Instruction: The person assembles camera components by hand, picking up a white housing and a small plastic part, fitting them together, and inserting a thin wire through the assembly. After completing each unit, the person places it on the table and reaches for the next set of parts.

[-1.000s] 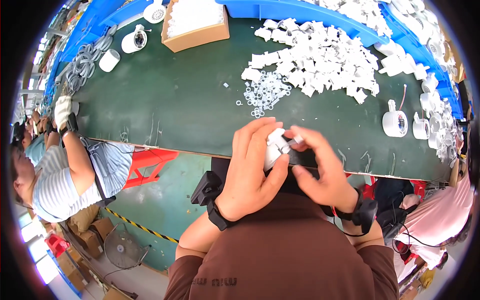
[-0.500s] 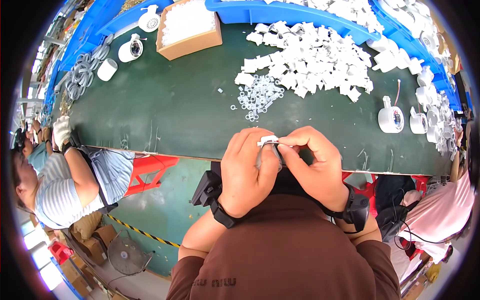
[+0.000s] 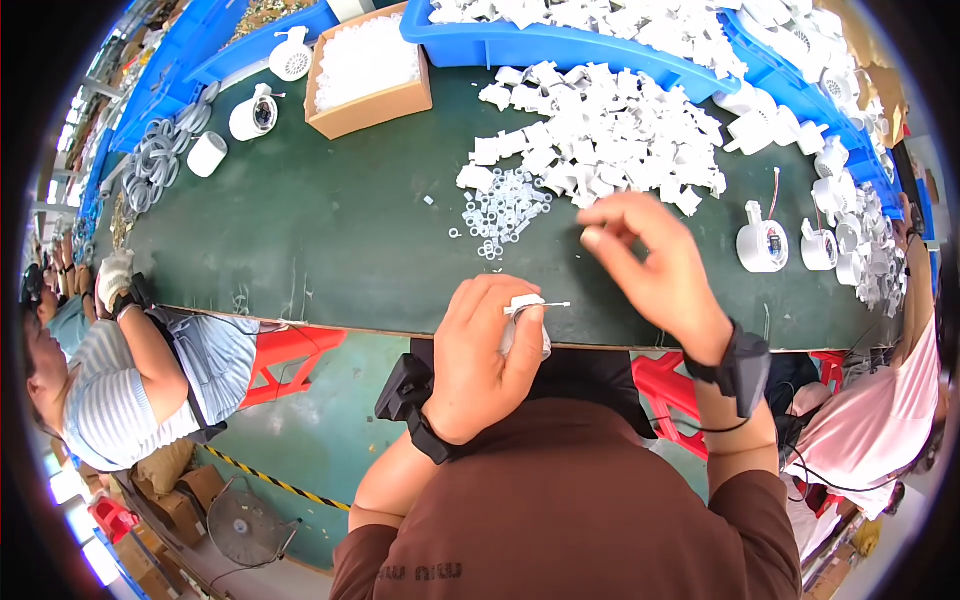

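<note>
My left hand [image 3: 475, 350] is closed around a small white plastic part [image 3: 538, 345], gripped between thumb and fingers at the table's near edge. A thin pale stem [image 3: 555, 304] sticks out of that part to the right. My right hand [image 3: 660, 270] hangs over the table, thumb and fingers apart, with nothing visible between them. Just beyond its fingertips lies a heap of white plastic pieces [image 3: 600, 140]. Left of those fingertips is a smaller pile of pale ring-shaped clips [image 3: 505, 210]. Most of the part in my left hand is covered by the fingers.
A cardboard box [image 3: 375, 112] of translucent pieces and a blue bin [image 3: 560, 50] line the far side. White round housings [image 3: 762, 245] stand at the right; grey coiled cables [image 3: 150, 165] lie left. Co-workers sit on both sides, near red stools [image 3: 290, 360].
My right hand has let go of the white part and moved up and right, toward the heap. The left hand keeps its hold, with the stem now exposed.
</note>
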A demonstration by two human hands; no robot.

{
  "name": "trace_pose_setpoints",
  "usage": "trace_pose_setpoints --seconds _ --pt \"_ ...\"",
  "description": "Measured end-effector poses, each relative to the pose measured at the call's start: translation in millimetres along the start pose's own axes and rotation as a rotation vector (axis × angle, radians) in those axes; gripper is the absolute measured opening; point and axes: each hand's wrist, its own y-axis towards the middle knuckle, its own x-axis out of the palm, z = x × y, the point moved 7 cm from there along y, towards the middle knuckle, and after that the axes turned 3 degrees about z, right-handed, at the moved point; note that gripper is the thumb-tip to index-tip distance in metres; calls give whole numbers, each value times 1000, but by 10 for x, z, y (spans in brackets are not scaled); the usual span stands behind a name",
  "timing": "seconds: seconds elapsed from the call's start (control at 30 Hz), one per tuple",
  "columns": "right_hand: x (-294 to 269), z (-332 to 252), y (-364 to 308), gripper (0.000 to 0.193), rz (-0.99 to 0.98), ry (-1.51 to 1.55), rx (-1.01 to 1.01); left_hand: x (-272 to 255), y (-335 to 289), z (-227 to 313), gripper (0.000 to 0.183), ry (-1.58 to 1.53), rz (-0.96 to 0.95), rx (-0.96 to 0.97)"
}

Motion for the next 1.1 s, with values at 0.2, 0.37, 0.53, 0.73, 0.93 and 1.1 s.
trace_pose_setpoints --seconds 0.2,0.37,0.53,0.73,0.93,1.1 --pt "59 -32 202 49 10 -695 -436 7 -2 -59 15 -71 10 -62" --pt "-127 98 77 43 64 -643 -331 -31 -27 -71 13 -57 28 -36" --pt "-461 298 -120 26 187 -499 -236 -17 -1 -52 12 -50 20 -25" --pt "-531 415 -29 22 195 -243 -108 -20 -1 -44 12 -43 17 -43" --pt "-662 770 84 18 311 156 140 -17 -1 -36 13 -43 36 -22" --pt "-609 542 61 18 392 281 111 -32 -9 -69 13 -51 38 -38"
